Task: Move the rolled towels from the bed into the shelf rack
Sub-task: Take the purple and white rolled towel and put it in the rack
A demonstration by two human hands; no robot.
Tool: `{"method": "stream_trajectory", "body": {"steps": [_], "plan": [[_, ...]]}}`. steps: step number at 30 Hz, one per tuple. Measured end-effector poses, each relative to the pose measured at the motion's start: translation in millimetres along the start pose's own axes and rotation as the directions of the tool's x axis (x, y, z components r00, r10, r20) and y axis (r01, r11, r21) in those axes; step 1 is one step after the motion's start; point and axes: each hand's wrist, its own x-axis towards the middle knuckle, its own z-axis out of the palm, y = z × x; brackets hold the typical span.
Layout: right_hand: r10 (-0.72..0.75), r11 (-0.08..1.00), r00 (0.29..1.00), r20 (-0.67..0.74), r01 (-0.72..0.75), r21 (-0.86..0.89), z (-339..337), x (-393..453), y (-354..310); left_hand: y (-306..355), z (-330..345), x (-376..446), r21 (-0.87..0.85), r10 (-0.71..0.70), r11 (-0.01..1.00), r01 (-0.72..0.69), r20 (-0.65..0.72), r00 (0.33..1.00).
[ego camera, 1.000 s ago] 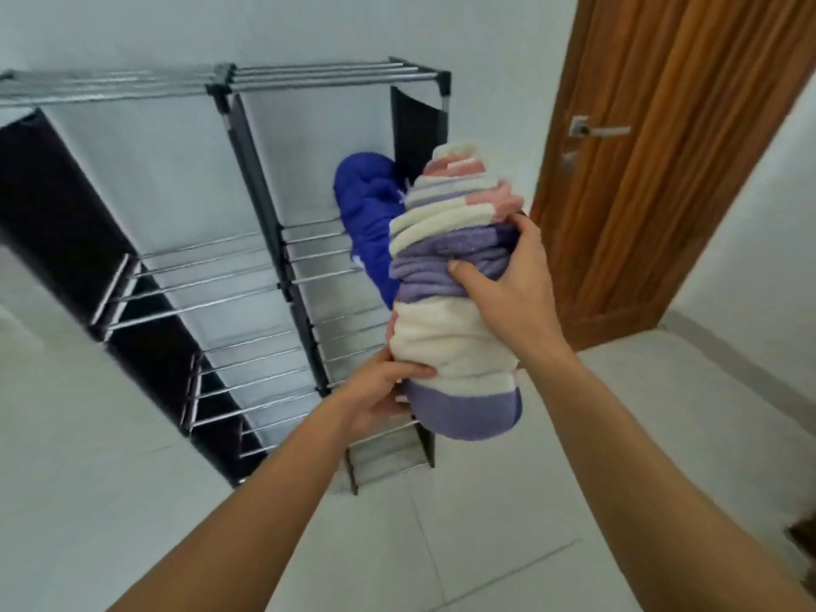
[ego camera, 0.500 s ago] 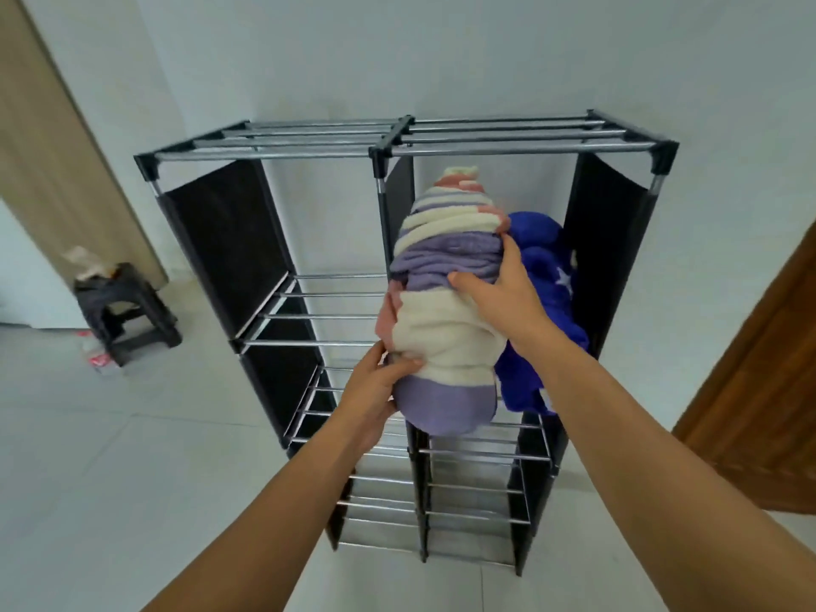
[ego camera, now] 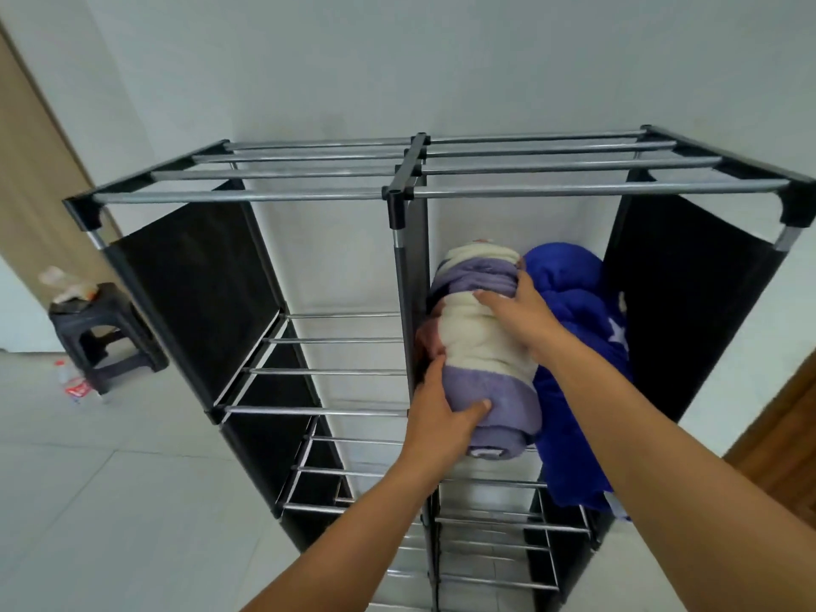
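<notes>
A rolled towel striped purple, cream and pink (ego camera: 477, 342) lies lengthwise in the upper right compartment of the shelf rack (ego camera: 397, 194), against the centre post. My left hand (ego camera: 441, 413) grips its near purple end from the left. My right hand (ego camera: 523, 318) presses on top of its cream middle. A rolled blue towel with white stars (ego camera: 574, 346) lies right beside it in the same compartment, reaching the black fabric side panel.
The rack has metal bar shelves and black side panels; its upper left compartment (ego camera: 326, 355) holds nothing. A black stool (ego camera: 106, 337) with clutter stands at the left, a plastic bottle (ego camera: 73, 384) on the floor beside it. A wooden door edge (ego camera: 777, 439) is at right.
The striped towel went from held upright in front of the rack to lying inside the upper right compartment beside the blue towel. Both hands moved forward with it; the view came closer.
</notes>
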Motion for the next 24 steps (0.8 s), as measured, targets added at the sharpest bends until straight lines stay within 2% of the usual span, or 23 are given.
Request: {"method": "stream_trajectory", "body": {"steps": [6,11,15,17,19,22,24], "plan": [[0.054,0.945,0.996,0.072,-0.028,-0.327,14,5,10,-5,6,17,0.226,-0.048,0.973,0.054,-0.032,0.998],[0.03,0.917,0.995,0.1,0.012,-0.399,9,-12,5,-8,5,16,0.322,-0.038,0.946,0.038,-0.008,0.999],[0.011,0.93,0.984,0.179,0.056,-0.364,-17,-47,5,-4,-3,4,0.403,-0.037,0.915,0.014,0.05,0.998],[0.004,0.945,0.982,0.186,0.057,-0.323,-34,-68,9,5,-2,-11,0.479,0.061,0.874,-0.077,0.05,0.997],[-0.02,0.959,0.987,0.158,0.064,-0.277,-51,-91,14,16,4,-26,0.505,0.242,0.836,-0.213,0.007,0.97],[-0.038,0.985,0.998,0.042,0.045,-0.168,-81,-128,24,33,24,-42,0.433,0.45,0.806,-0.404,-0.004,0.893],[-0.025,0.998,0.998,-0.049,0.021,-0.065,-103,-157,35,38,42,-50,0.378,0.497,0.791,-0.481,0.062,0.866]]}}
